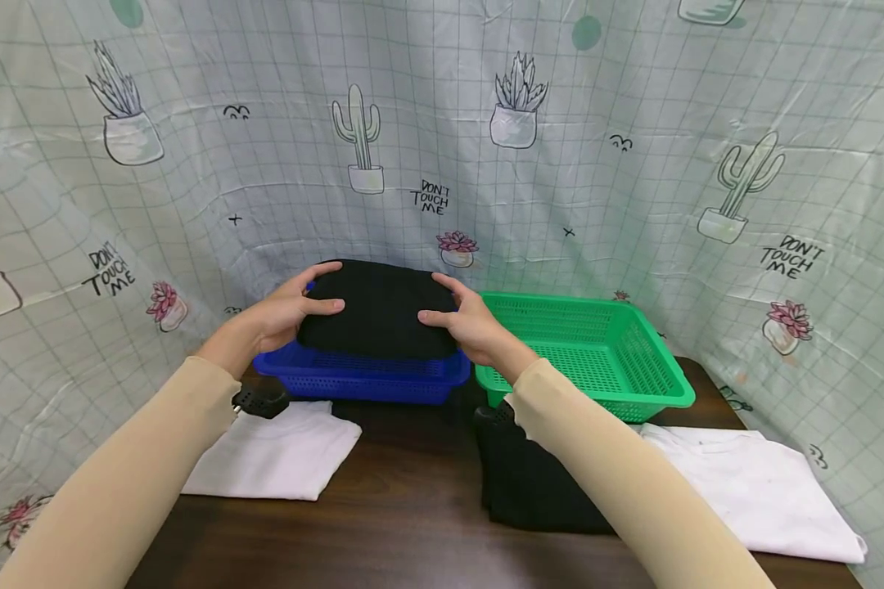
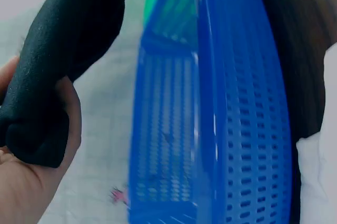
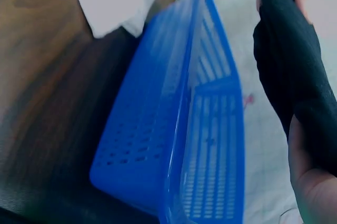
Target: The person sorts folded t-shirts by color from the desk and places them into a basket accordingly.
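A folded black cloth (image 1: 383,315), perhaps a garment, is held up above the blue basket (image 1: 368,386). My left hand (image 1: 283,312) grips its left end, thumb on the near face; in the left wrist view the fingers wrap behind the black cloth (image 2: 45,61). At the other end my right hand (image 1: 475,323) pinches it between thumb and fingers. The right wrist view shows the black cloth (image 3: 295,61) apart from the rim of the blue basket (image 3: 181,119). Black straps with small devices sit on both wrists.
A green basket (image 1: 666,360) stands right of the blue one. On the brown table (image 1: 390,523) lie a folded white cloth (image 1: 280,458) at left, a folded black cloth (image 1: 538,491) partly under my right arm, and a white shirt (image 1: 766,499) at right. A printed curtain (image 1: 412,123) hangs behind.
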`<state>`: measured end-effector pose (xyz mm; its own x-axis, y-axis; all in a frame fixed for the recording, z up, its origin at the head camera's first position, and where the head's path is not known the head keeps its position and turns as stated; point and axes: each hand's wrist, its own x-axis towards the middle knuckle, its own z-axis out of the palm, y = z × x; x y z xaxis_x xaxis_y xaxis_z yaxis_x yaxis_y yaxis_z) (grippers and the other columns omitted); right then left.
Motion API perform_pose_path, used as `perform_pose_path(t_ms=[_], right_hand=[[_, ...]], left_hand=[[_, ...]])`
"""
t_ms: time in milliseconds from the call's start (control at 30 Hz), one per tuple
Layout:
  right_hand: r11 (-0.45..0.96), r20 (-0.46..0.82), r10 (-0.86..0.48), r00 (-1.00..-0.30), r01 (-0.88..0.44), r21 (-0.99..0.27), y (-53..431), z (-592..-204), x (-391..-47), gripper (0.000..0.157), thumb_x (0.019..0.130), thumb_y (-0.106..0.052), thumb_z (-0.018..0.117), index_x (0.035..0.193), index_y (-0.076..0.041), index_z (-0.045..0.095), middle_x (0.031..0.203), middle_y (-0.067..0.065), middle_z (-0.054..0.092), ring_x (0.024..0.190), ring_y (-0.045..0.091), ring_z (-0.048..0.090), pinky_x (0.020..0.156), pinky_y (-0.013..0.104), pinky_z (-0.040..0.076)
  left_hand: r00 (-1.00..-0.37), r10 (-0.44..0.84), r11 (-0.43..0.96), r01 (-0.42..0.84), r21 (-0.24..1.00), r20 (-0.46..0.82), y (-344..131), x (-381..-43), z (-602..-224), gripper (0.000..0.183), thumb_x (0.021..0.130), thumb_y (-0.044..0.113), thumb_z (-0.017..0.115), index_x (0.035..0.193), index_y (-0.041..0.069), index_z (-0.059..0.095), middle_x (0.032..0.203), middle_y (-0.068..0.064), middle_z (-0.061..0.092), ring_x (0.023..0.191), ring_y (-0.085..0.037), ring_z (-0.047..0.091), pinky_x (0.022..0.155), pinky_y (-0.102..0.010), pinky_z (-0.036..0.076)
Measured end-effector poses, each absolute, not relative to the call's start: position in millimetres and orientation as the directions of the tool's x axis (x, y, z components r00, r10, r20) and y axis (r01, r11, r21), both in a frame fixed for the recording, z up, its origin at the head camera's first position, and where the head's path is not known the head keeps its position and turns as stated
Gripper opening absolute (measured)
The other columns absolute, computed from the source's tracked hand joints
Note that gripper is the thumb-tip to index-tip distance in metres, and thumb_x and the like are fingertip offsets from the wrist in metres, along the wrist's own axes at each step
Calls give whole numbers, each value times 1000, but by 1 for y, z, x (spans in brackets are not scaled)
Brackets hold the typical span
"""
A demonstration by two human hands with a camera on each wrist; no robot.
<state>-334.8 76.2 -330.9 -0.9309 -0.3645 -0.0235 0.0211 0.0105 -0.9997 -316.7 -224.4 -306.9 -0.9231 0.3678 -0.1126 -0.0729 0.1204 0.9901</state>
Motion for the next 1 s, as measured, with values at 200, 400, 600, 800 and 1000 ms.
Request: perform_pose_path(t_ms=[200, 400, 600, 800, 1000], right_hand=[[-26, -35, -364, -931, 48, -999, 67, -349, -360, 71, 92, -6, 67, 150, -32, 36, 142, 8, 45, 114, 28, 62, 87, 40, 55], [-9, -54, -354, -934, 61, -998, 57, -370, -368, 70, 94, -4, 65, 151, -28, 34, 142, 9, 43, 113, 29, 62, 87, 39, 55], [31, -80, -356, -931, 74, -997, 51, -384, -373, 71, 93, -5, 66, 152, -29, 34, 147, 10, 39, 110, 27, 63, 87, 38, 55], [71, -116, -325, -939, 98, -993, 43, -395, -377, 71, 91, -3, 67, 151, -27, 36, 142, 11, 47, 113, 28, 62, 87, 40, 55], [199, -174, -252, -952, 125, -972, 37, -406, -381, 70, 90, -4, 70, 149, -28, 40, 147, 10, 44, 61, 10, 51, 55, 25, 45]], left_hand=[[-928, 347, 144, -91, 985, -136, -230, -341, -321, 78, 97, 19, 63, 157, 36, 14, 161, -12, -4, 120, -30, 52, 91, -40, 50], [-931, 320, 165, -125, 978, -173, -234, -355, -343, 79, 97, 18, 62, 157, 34, 13, 161, -10, -16, 131, -37, 42, 98, -46, 45], [-934, 298, 223, -135, 965, -199, -237, -360, -361, 79, 97, 18, 63, 157, 32, 14, 161, -6, -21, 148, -40, 2, 115, -63, 10], [-938, 278, 241, -143, 960, -209, -237, -366, -375, 79, 97, 14, 62, 158, 30, 14, 163, -9, -7, 142, -42, 23, 113, -61, 20], [-931, 268, 247, -182, 952, -247, -236, -370, -390, 80, 98, 11, 61, 158, 29, 11, 161, -15, 5, 130, -41, 43, 108, -55, 35]])
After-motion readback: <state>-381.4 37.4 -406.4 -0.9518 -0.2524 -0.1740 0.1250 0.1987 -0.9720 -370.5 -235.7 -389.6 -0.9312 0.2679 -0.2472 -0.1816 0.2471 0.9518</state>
